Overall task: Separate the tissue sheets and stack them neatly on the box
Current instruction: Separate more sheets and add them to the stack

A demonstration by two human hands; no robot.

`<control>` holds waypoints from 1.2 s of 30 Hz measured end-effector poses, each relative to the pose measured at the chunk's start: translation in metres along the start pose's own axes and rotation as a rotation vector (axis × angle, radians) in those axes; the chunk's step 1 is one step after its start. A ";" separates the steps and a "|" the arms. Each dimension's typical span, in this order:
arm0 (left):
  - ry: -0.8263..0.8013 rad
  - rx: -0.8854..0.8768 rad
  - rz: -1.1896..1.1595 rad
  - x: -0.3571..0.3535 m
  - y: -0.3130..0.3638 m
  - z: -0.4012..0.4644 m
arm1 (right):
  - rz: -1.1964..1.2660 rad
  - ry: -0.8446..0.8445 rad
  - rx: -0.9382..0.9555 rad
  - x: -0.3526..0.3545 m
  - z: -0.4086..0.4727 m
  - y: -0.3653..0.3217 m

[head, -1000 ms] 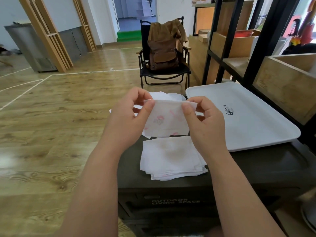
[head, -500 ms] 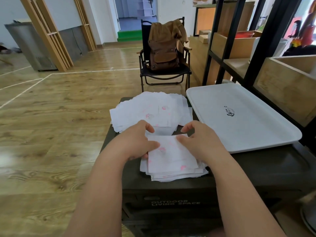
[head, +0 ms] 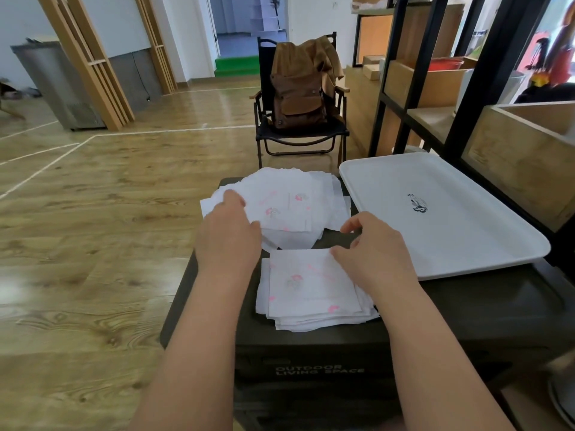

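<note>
A: Where do things stand?

B: On the dark box with the printed lid [head: 311, 353] there are two lots of thin white tissue sheets with pink prints. The loose heap [head: 289, 203] lies at the far end, fanned and uneven. The squared stack [head: 311, 290] lies at the near end, edges fairly true. A white plastic tray [head: 435, 213] sits just beside both, on the right.

A: And the hands?

B: The left hand [head: 228, 234] lies on the near left part of the loose heap, fingers fairly straight, grasping nothing that I can see. The right hand [head: 376, 253] hovers over the stack's far right corner, fingers loosely bent, holding no sheet; whether it touches the top sheet I cannot tell.

A: So the next sheet is due. How best to take it?

B: I would pin the heap with the flat left hand and lift only the top corner with the right. These sheets likely cling, so rub the corner to part one ply. Then lay it corner to corner on the stack.
</note>
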State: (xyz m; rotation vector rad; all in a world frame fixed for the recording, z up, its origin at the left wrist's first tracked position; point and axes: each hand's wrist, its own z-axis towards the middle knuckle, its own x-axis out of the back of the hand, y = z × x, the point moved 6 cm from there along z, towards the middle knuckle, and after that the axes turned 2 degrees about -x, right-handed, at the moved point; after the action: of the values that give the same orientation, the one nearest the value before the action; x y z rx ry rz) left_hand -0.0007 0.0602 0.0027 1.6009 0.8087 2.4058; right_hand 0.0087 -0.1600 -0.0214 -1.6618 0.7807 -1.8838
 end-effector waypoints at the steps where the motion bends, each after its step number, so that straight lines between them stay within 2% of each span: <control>1: -0.041 -0.087 -0.041 -0.009 0.005 0.004 | 0.029 0.030 0.022 0.002 -0.001 -0.003; 4: -0.293 -0.267 -0.002 -0.041 0.014 0.005 | 0.097 0.062 0.063 0.005 -0.004 -0.011; 5: -0.313 -0.297 0.039 -0.047 0.014 0.004 | 0.105 0.053 0.066 0.004 -0.004 -0.012; 9: -0.153 -0.377 0.141 -0.045 0.016 0.005 | 0.121 0.001 0.061 0.000 -0.004 -0.012; 18: 0.103 -0.411 -0.058 -0.022 0.024 0.004 | 0.153 -0.003 0.070 -0.002 -0.003 -0.012; 22: 0.145 -0.284 -0.386 -0.002 0.023 0.003 | 0.270 0.006 0.121 0.000 -0.002 -0.016; 27: -0.045 -0.160 -1.000 0.015 0.030 -0.003 | 0.517 -0.040 0.140 -0.001 -0.002 -0.026; 31: -0.219 -0.085 -1.191 0.017 0.035 -0.009 | 0.724 -0.089 0.063 -0.003 -0.001 -0.025; 36: -0.386 -0.044 -1.257 0.012 0.034 -0.013 | 0.827 -0.218 -0.005 -0.013 -0.002 -0.025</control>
State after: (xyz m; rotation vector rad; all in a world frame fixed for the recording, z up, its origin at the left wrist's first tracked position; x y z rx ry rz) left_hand -0.0113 0.0316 0.0262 0.9484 1.1553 1.1718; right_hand 0.0082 -0.1330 -0.0134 -1.2249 1.1457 -1.1044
